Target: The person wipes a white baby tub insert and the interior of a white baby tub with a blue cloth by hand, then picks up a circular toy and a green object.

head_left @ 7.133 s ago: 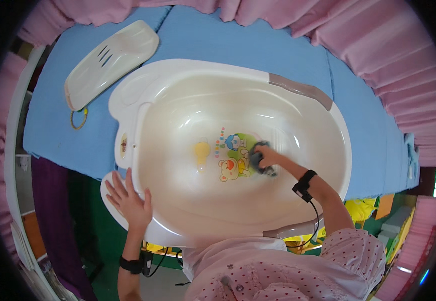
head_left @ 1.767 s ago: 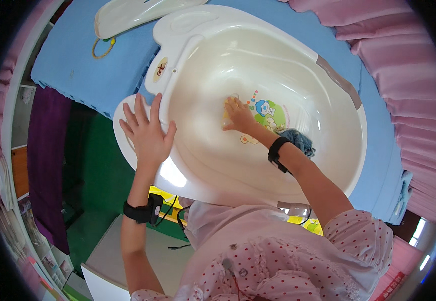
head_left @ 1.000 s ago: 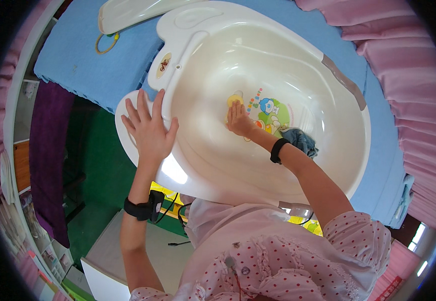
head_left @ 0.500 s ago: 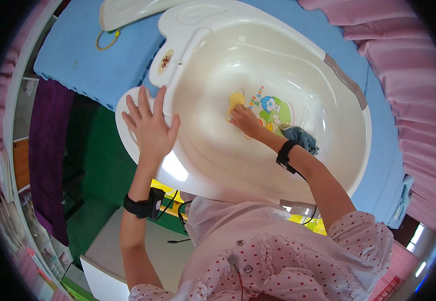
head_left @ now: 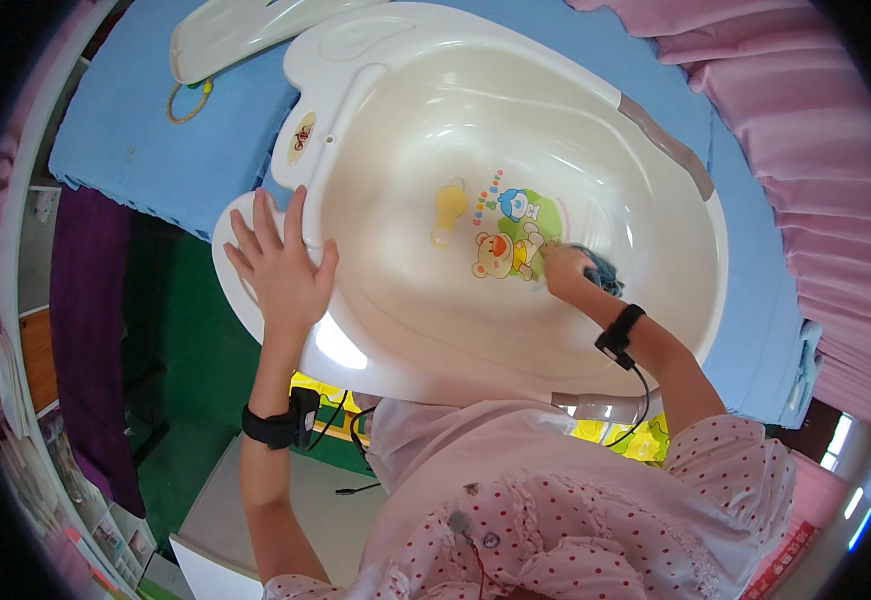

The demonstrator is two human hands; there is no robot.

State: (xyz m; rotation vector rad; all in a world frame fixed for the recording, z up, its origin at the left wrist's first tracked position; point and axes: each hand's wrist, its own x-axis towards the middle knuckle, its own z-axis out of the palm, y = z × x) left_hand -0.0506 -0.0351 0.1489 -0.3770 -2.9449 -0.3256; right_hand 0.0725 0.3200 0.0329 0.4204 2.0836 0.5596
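Note:
A large white baby bathtub (head_left: 370, 330) stands in front of me, with a cartoon bear and a blue figure printed on its floor. My left hand (head_left: 285, 275) lies on the tub's left rim, fingers spread and nothing held. My right hand (head_left: 567, 270) reaches down inside the tub, its fingers curled at a crumpled blue-grey cloth (head_left: 605, 272), gripping its edge. Part of that cloth is hidden behind the hand. To the left of the print, a yellow round drain plug or fitting (head_left: 449, 205) shows on the tub floor, apart from both hands.
The tub rests on a blue padded surface (head_left: 145, 150). A white tray-like piece (head_left: 215, 45) with a yellow loop (head_left: 190, 105) lies at the far left. Pink curtains (head_left: 755, 100) hang on the right. A purple cloth (head_left: 90, 340) hangs at the left, near shelves.
My right hand has left the yellow fitting and moved right to the blue-grey cloth. My left hand stays flat on the rim. The whole view has shifted slightly.

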